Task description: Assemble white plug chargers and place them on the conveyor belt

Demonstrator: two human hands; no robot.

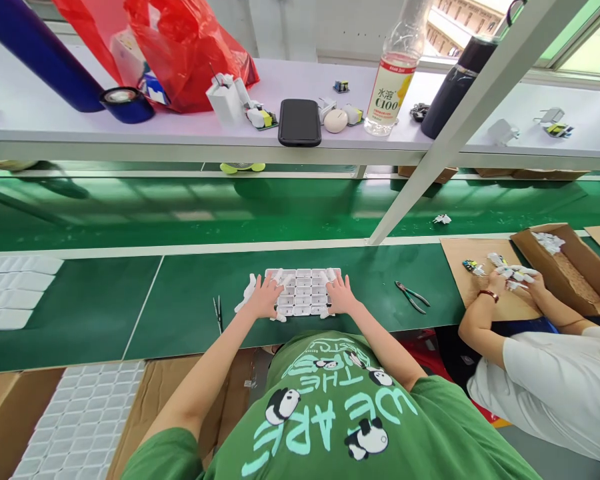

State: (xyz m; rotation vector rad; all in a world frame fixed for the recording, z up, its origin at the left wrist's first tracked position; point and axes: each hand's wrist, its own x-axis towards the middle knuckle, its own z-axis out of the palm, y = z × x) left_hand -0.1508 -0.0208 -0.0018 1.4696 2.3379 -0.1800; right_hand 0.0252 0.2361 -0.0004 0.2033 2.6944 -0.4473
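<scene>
White compartmented tray [303,291], flat on green bench [373,283]; white pieces [281,318] alongside.

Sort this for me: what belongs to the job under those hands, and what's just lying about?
Likely in the job: white compartment tray, under the left hand and right hand; white pieces beside it; perhaps the tweezers and pliers, untouched.

Likely just lying about: phone, bottle, red bag, dark flask.

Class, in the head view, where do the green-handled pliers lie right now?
In the head view, the pliers lie on the green bench, right of the person's right hand and left of the brown cardboard sheet.
</scene>
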